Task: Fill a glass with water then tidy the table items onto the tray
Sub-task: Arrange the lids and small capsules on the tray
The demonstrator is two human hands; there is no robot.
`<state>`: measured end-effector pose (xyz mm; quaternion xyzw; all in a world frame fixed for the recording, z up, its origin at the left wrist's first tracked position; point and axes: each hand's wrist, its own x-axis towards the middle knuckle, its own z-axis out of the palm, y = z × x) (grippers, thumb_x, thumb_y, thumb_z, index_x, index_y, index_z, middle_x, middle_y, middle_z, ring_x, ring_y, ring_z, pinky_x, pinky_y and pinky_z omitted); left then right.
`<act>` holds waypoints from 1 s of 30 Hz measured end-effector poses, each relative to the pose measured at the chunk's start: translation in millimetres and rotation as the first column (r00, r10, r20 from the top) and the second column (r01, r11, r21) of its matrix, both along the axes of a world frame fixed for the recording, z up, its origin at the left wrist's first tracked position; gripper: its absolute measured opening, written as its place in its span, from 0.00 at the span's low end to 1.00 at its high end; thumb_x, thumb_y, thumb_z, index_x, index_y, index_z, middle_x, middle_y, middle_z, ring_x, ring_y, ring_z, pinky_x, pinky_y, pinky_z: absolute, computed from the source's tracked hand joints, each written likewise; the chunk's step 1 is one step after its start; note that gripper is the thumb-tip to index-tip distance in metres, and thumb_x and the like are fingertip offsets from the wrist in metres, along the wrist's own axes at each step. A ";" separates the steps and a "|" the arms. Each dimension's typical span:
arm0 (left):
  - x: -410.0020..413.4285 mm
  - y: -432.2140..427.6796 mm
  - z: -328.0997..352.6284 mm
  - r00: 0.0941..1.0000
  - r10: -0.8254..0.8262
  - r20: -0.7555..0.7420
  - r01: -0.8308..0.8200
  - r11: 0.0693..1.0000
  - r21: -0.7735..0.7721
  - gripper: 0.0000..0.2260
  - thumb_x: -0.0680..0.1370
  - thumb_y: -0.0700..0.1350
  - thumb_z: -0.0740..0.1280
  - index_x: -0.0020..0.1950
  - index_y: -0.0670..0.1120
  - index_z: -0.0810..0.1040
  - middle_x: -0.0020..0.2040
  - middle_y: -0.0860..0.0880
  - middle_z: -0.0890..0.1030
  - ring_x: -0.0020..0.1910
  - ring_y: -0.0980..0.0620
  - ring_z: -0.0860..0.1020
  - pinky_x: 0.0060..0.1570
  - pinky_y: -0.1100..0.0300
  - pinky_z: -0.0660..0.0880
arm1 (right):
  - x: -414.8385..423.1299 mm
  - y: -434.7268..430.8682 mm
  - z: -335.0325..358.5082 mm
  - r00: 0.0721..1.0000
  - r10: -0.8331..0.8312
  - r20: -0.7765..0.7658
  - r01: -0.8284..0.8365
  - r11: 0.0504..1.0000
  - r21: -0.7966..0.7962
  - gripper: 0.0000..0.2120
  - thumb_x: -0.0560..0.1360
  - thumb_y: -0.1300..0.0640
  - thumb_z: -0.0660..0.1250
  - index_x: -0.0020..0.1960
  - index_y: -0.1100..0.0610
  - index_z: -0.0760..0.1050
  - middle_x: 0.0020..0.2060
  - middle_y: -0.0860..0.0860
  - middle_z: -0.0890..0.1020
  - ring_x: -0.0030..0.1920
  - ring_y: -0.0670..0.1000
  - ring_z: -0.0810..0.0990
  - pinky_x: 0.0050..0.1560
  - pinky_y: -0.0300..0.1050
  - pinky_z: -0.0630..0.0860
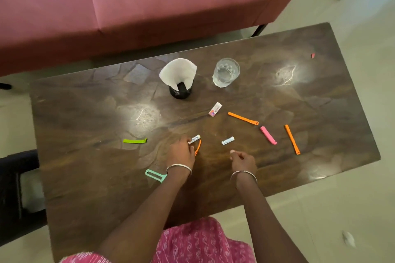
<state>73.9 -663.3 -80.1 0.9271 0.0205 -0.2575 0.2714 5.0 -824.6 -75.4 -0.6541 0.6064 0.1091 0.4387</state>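
Note:
On the dark wooden table [89, 188], my left hand [180, 152] is closed on a small white tube [194, 139] and an orange clip [198, 147]. My right hand [242, 159] hovers loosely curled just below a second white tube [227, 140], holding nothing. A clear glass [226, 71] stands at the back. Scattered clips lie around: a long orange clip [243, 118], a pink clip [268, 135], another orange clip [292, 139], a green clip [135, 140] and a teal clip [155, 175]. A small white eraser box [215, 109] lies mid-table. No tray is visible.
A black mesh holder [180, 89] with white paper stands beside the glass. A pink sofa [149, 2] runs behind the table. A black chair [15, 194] sits at the left. A tiny red scrap [313, 55] lies far right.

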 end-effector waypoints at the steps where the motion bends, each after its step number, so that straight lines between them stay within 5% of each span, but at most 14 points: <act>1: 4.8 -2.5 -5.9 0.999 -0.039 -0.003 0.039 0.999 0.024 0.09 0.77 0.43 0.63 0.56 0.46 0.77 0.54 0.44 0.80 0.53 0.41 0.78 0.52 0.50 0.74 | 6.2 -1.8 -6.2 1.000 -0.010 -0.006 0.010 1.000 0.011 0.10 0.75 0.51 0.70 0.46 0.57 0.84 0.43 0.55 0.86 0.46 0.56 0.82 0.47 0.42 0.72; 10: 20.0 -20.6 -44.2 0.967 -0.245 0.064 0.223 0.944 0.243 0.13 0.77 0.51 0.65 0.60 0.50 0.74 0.58 0.49 0.77 0.55 0.46 0.76 0.50 0.54 0.73 | 52.5 -20.3 -41.7 0.985 -0.082 -0.154 0.084 0.996 0.004 0.19 0.67 0.42 0.76 0.44 0.58 0.81 0.41 0.53 0.84 0.50 0.58 0.82 0.47 0.45 0.73; 13: 19.0 -25.3 -52.2 0.963 -0.259 0.074 0.223 0.920 0.322 0.12 0.78 0.50 0.64 0.60 0.49 0.74 0.58 0.49 0.78 0.56 0.46 0.76 0.50 0.54 0.73 | 59.7 -28.8 -52.5 0.981 -0.036 -0.192 0.039 0.999 0.013 0.18 0.66 0.44 0.79 0.45 0.57 0.83 0.47 0.56 0.85 0.52 0.60 0.83 0.47 0.46 0.73; 17: 15.6 -34.0 -51.8 0.976 -0.199 0.092 0.154 0.921 0.358 0.10 0.78 0.49 0.62 0.58 0.48 0.75 0.56 0.48 0.79 0.53 0.46 0.78 0.50 0.54 0.71 | 56.5 -36.5 -59.5 0.984 0.115 -0.136 -0.110 0.993 0.045 0.13 0.67 0.48 0.77 0.39 0.58 0.82 0.40 0.55 0.86 0.46 0.57 0.84 0.49 0.47 0.78; 19: 8.9 -34.7 -47.6 0.988 -0.085 0.127 0.046 0.957 0.286 0.08 0.76 0.48 0.64 0.54 0.50 0.75 0.51 0.49 0.81 0.50 0.46 0.79 0.51 0.53 0.71 | 46.4 -36.6 -54.2 0.993 0.122 0.005 -0.122 0.988 0.094 0.11 0.68 0.51 0.77 0.40 0.58 0.80 0.37 0.56 0.86 0.41 0.54 0.85 0.48 0.52 0.82; 22: -4.5 -32.3 -35.0 0.956 0.279 0.095 -0.276 0.960 -0.046 0.05 0.75 0.44 0.68 0.49 0.50 0.75 0.42 0.51 0.82 0.44 0.47 0.80 0.49 0.52 0.75 | 31.4 -34.7 -32.7 0.972 0.072 0.225 -0.113 0.978 0.175 0.08 0.72 0.57 0.76 0.41 0.58 0.77 0.38 0.59 0.86 0.38 0.53 0.85 0.41 0.51 0.84; 26: -23.4 -22.2 -0.3 0.752 0.622 -0.218 -0.648 0.635 -0.421 0.11 0.73 0.35 0.70 0.52 0.47 0.77 0.42 0.48 0.82 0.42 0.49 0.81 0.46 0.53 0.78 | 19.2 -18.8 10.5 0.915 0.108 0.389 -0.213 0.948 0.236 0.04 0.75 0.62 0.72 0.46 0.59 0.77 0.39 0.59 0.85 0.40 0.53 0.84 0.40 0.51 0.84; 30: -48.0 7.5 45.1 0.653 0.699 -0.293 -0.713 0.435 -0.550 0.10 0.73 0.31 0.70 0.52 0.42 0.80 0.40 0.49 0.81 0.37 0.58 0.80 0.45 0.50 0.80 | 6.4 10.0 60.0 0.821 0.254 0.510 -0.404 0.892 0.205 0.07 0.74 0.68 0.71 0.46 0.57 0.78 0.39 0.57 0.83 0.41 0.54 0.82 0.44 0.52 0.83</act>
